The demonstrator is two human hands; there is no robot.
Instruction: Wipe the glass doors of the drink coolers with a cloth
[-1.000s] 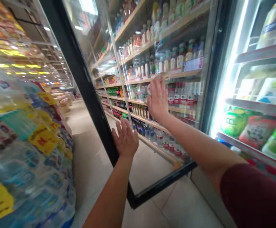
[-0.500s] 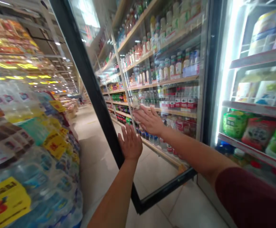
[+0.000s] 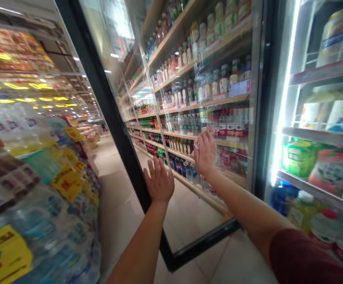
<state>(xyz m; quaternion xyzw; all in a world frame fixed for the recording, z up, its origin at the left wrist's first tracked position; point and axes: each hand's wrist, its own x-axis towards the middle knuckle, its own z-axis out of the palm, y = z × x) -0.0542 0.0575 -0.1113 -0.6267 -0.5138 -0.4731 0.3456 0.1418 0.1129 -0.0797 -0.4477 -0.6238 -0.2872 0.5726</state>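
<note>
The open glass door (image 3: 189,221) of a drinks fridge stands before me, framed in black. My left hand (image 3: 159,179) rests with fingers outstretched against the glass, beside the frame's left upright (image 3: 116,118). Higher up and to the right, my right hand (image 3: 206,156) is pressed on the pane with its fingers pointing up. A pale, crumpled cloth (image 3: 196,145) shows at the edge of that hand; most of it is hidden under the fingers, and its exact kind is unclear.
Lit fridge shelves (image 3: 322,136) with bottles and pouches stand on the right. Through the glass, wooden shelves (image 3: 186,106) of bottled drinks appear. Stacked packs of water bottles (image 3: 50,232) with yellow price signs (image 3: 7,252) line the left, beside a tiled aisle (image 3: 112,169).
My right hand has slid right across the glass with the cloth, its fingers turning from leftward to upward. My left hand keeps its place at the door frame.
</note>
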